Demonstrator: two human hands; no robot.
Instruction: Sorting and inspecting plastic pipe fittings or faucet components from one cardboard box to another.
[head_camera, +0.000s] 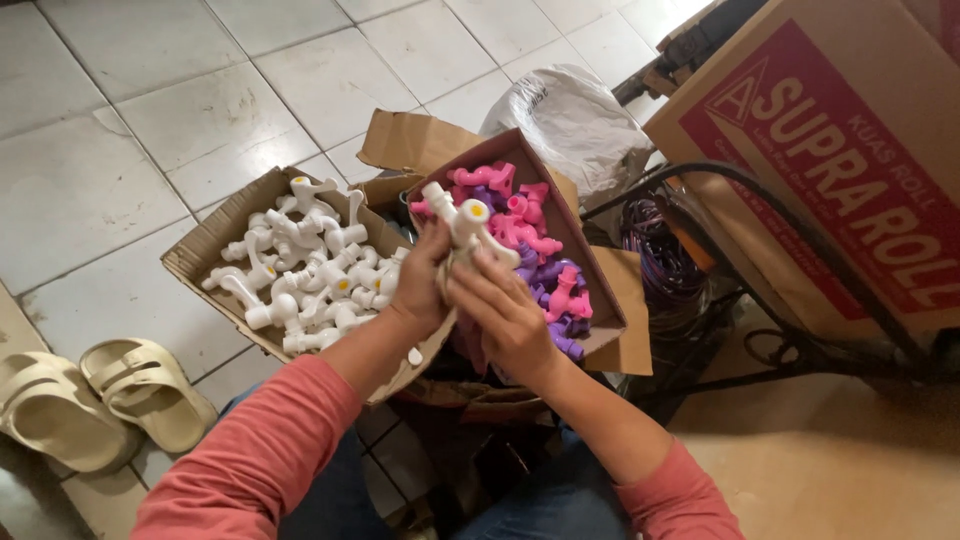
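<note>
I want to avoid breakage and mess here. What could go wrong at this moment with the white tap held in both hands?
1. The white plastic tap is gripped by the left hand and right hand above the box of pink and purple taps; if it slips, it may land among the wrong colours.
2. That box sits tilted and may tip.
3. The box of white taps is piled high near its rim, so pieces could spill onto the tiled floor.
</note>
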